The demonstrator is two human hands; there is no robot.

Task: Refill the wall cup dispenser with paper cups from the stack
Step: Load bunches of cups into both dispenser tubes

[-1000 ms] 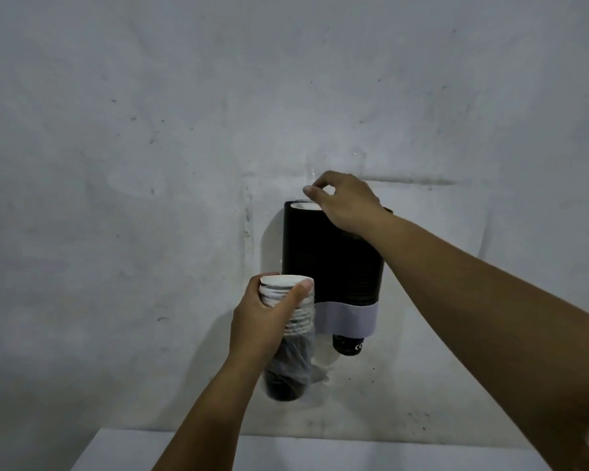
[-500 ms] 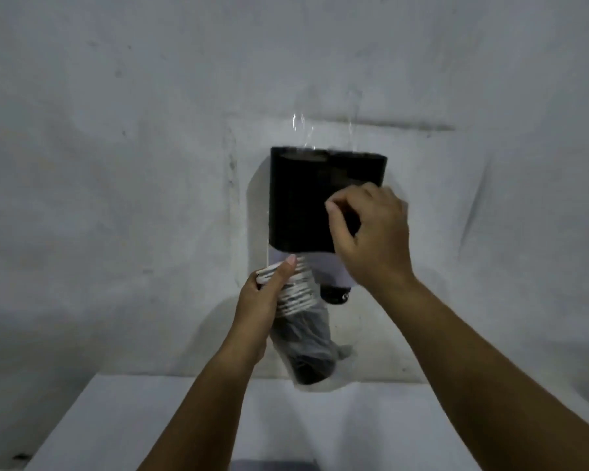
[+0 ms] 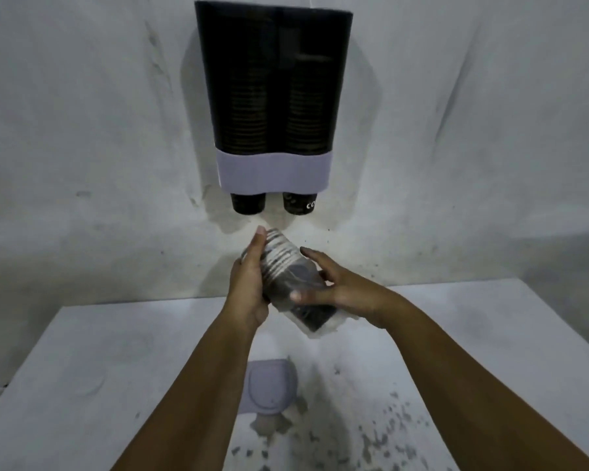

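Below dispenser [image 3: 273, 86]: hands [image 3: 286, 287] now both grip stack [image 3: 288, 273].

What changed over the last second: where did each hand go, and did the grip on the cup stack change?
The right hand left the dispenser top, came down and took hold of the wrapped cup stack. The left hand kept its grip, lowering and tilting the stack below the dispenser. Dispenser unchanged.

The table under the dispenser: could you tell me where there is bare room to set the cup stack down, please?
The table is bare on its left side, from the left forearm out to the left edge. The middle is taken by a grey lid-like piece. Right of it the surface is speckled with dark flecks, and the right forearm crosses it.
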